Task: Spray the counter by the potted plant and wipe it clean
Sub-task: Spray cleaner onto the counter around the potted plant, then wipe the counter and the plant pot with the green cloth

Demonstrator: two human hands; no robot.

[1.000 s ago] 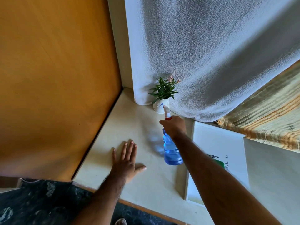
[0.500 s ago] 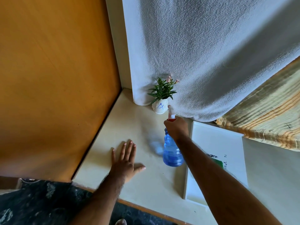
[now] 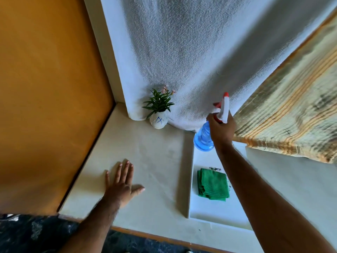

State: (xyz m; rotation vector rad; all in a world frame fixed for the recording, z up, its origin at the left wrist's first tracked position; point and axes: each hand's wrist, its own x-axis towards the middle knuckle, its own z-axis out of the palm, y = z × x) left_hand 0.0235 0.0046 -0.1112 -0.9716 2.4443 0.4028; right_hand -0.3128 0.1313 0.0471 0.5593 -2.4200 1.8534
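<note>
The translucent blue plastic spray bottle with its white-and-red trigger head (image 3: 207, 136) is off the cream desk (image 3: 155, 161) now, where half a second ago it stood upright on the surface near the plant. It hangs above the far end of the shallow white tray (image 3: 215, 212), carried to the right. That suggests spraying is finished and the bottle is being parked, with wiping next. Its long axis tilts: base down and left, nozzle up and right toward the white textured curtain (image 3: 182, 52). The right hand (image 3: 221, 129) has its fingers clamped around the bottle's neck. The left hand (image 3: 121, 185) lies flat on the desk, fingers spread, holding nothing. A folded green microfibre cloth (image 3: 213, 184) waits in the tray. The small white pot of green leaves (image 3: 159, 111) stands in the corner.
</note>
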